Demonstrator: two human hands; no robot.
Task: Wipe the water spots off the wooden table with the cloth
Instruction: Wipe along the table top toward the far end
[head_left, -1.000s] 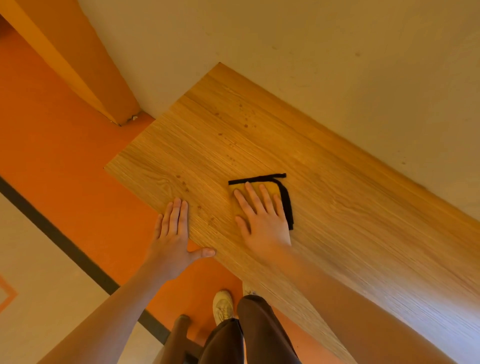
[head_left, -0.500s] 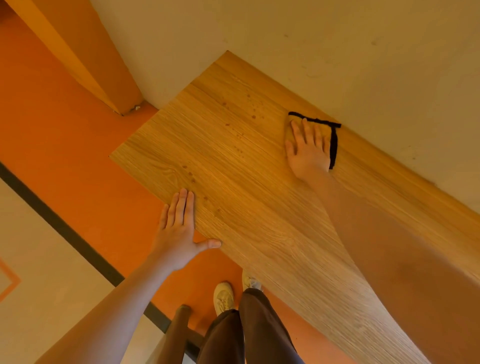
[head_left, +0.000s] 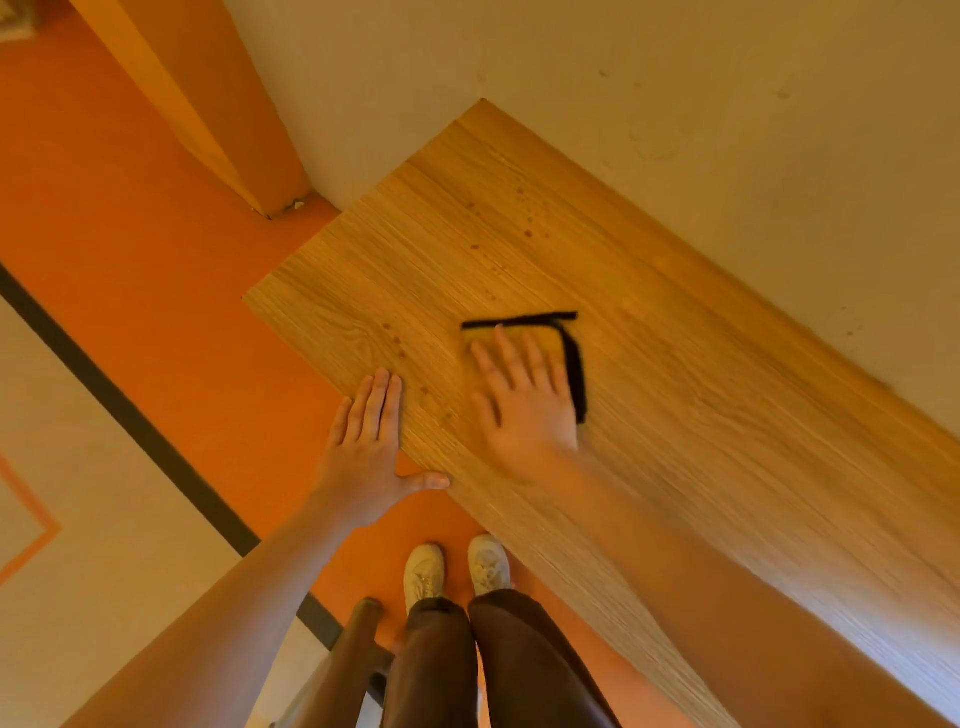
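- Head view: your right hand (head_left: 524, 400) lies flat on the cloth (head_left: 571, 364), fingers straight and spread, pressing it onto the wooden table (head_left: 727, 441). A flat palm likely spreads the pressure, so the whole cloth drags over the wood.
- The cloth sits mid-table, just to the wall side of the table's near edge. It is mostly hidden under your hand; only its black border shows along the far and right sides.
- Your left hand (head_left: 371, 447) rests open at the table's near edge, fingers straight and together on the wood, thumb stretched along the edge. It probably braces you while the other arm reaches.
- Water spots (head_left: 530, 218) cluster toward the table's far corner, beyond the cloth. A 2nd scatter (head_left: 397, 345) lies between your 2 hands, near the left end of the table. Both patches look unwiped, so I judge the job is only partly done.
- Below the table's near edge you can see your 2 pale shoes (head_left: 452, 569) on the orange floor (head_left: 156, 234).
- No brand, label or writing can be read anywhere.
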